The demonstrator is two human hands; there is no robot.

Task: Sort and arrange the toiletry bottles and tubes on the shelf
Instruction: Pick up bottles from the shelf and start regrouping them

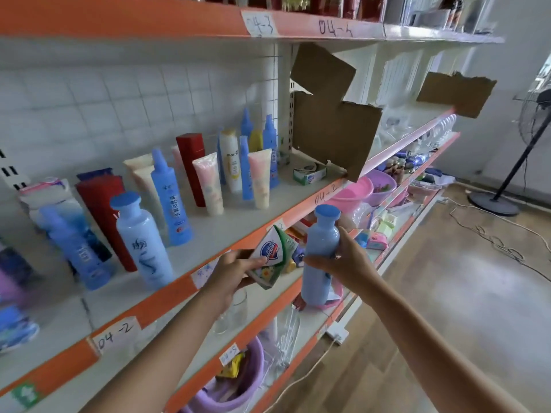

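blue bottle point(320, 257): being held upright out in front of the shelf point(167, 299), not on it yet, hanging over the lower tier
right hand point(343, 263): wrapping round the bottle's middle, thumb on the near side, fingers going behind
left hand point(232, 275): pinching a white and green soap pack point(272, 257) by its lower end
feel: looking like smooth glossy plastic, so probably stiff but slippy; weight is anyone's guess, can't see how full it is
where to grab: mid-body grip is looking sensible, the narrow neck under the cap is plan b
matching bottle point(141, 239): standing on the shelf near the front edge, likely its buddy
soap pack: looking light and a bit crushable, so going easy on it
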